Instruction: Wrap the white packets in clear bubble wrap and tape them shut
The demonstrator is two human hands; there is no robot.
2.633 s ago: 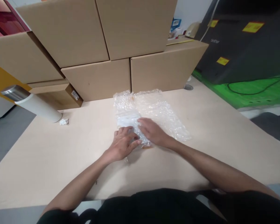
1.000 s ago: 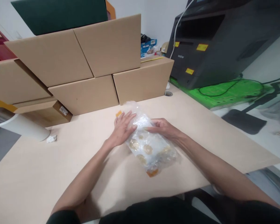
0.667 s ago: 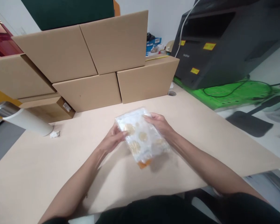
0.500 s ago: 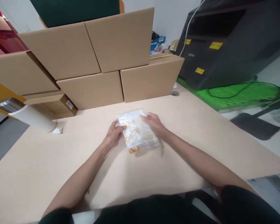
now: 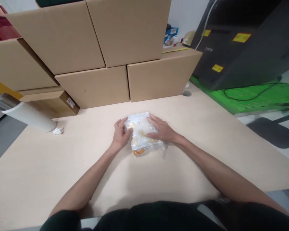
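A clear plastic bag lies on the light wooden table, in front of me. Pale round shapes show through its crinkled film, and an orange patch is at its near edge; what is inside I cannot make out exactly. My left hand rests at the bag's left edge, thumb apart from the fingers and touching the film. Across the right part of the bag my right hand lies flat with fingers spread. Neither hand is wrapped round the bag.
Cardboard boxes are stacked along the table's back. At left stand a white bottle with a steel cap and a crumpled white scrap. A dark grey machine sits on a green surface at right.
The bag has come to lie flat on the table. My right hand has spread out over it, and my left fingers have loosened at its edge. My view has tilted down.
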